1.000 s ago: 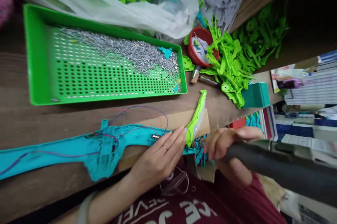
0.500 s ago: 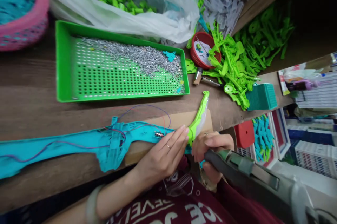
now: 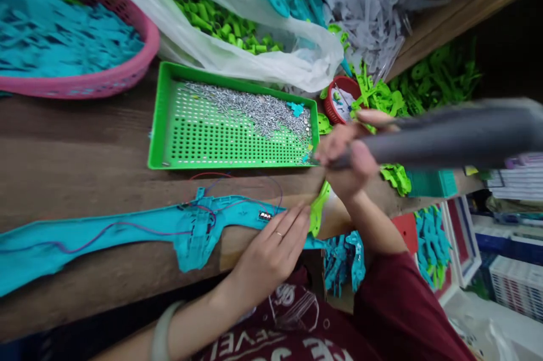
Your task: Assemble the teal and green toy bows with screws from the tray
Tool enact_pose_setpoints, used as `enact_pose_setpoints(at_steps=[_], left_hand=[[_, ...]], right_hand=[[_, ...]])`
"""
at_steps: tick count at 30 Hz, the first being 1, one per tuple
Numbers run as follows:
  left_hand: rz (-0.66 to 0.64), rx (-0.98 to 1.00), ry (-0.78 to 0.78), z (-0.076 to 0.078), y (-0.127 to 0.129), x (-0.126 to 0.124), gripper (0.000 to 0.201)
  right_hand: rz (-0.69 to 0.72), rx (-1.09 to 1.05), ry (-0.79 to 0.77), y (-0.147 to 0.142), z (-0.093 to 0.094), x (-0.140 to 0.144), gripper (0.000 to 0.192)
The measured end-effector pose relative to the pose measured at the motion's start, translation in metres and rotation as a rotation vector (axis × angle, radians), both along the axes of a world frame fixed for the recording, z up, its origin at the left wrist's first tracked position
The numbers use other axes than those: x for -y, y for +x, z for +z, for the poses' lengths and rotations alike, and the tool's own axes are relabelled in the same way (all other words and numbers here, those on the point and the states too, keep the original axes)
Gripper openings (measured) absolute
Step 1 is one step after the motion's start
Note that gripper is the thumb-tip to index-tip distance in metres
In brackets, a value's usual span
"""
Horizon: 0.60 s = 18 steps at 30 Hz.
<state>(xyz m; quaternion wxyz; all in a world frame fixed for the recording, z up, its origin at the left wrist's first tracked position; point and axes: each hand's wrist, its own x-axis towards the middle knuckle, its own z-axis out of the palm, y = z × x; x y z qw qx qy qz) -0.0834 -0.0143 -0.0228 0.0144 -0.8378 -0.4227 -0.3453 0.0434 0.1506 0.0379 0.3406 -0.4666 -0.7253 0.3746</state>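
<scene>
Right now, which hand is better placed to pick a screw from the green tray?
Probably the right hand: it holds the dark tool with its tip at the green tray corner, beside the screws. The left hand presses on the teal shell.

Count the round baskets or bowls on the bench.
2: a pink basket of teal parts at the far left, and a small red bowl right of the green tray. The clutter may hide others.
</scene>
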Motion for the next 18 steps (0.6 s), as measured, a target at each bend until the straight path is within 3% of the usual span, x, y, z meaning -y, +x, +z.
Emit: enact_pose_setpoints(at_steps=[5,18], left_hand=[[0.016,0.0,-0.005,0.002,-0.007,0.011,0.04],[0.004,-0.004,-0.032,0.001,-0.007,0.009,0.042]], right_hand=[[-0.084,-0.379,0.061,-0.052,-0.024,-0.025,0.049],[0.036,-0.626,0.227,-0.063,-0.026,-0.031,0.034]])
